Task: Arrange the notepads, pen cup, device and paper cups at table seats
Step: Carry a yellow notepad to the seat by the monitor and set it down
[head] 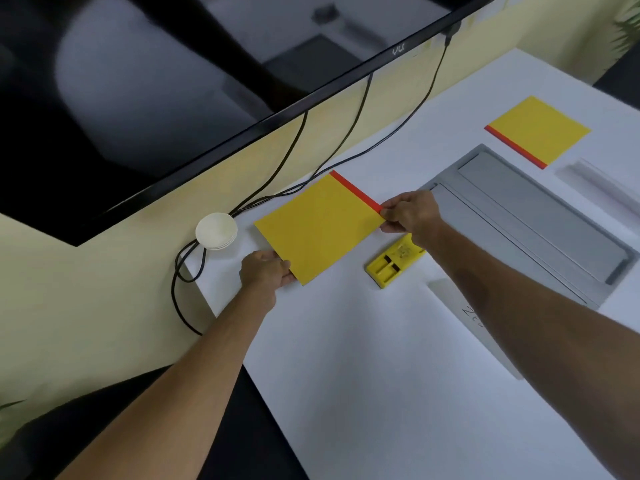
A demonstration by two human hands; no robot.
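I hold a yellow notepad (pixel 320 225) with a red spine strip near the table's far left end. My left hand (pixel 265 270) pinches its near corner and my right hand (pixel 410 213) pinches the corner at the red strip. A stack of white paper cups (pixel 216 232) stands upside down just left of the notepad, by the table edge. A small yellow device (pixel 389 263) lies on the table right of the notepad, partly under my right wrist. A second yellow notepad (pixel 538 131) lies flat farther off to the right.
A grey recessed cable tray (pixel 540 216) runs down the middle of the white table (pixel 381 375). Black cables (pixel 294 140) hang from a large wall screen (pixel 173 81) onto the table's left end. A pale sheet (pixel 467 313) lies near my right forearm.
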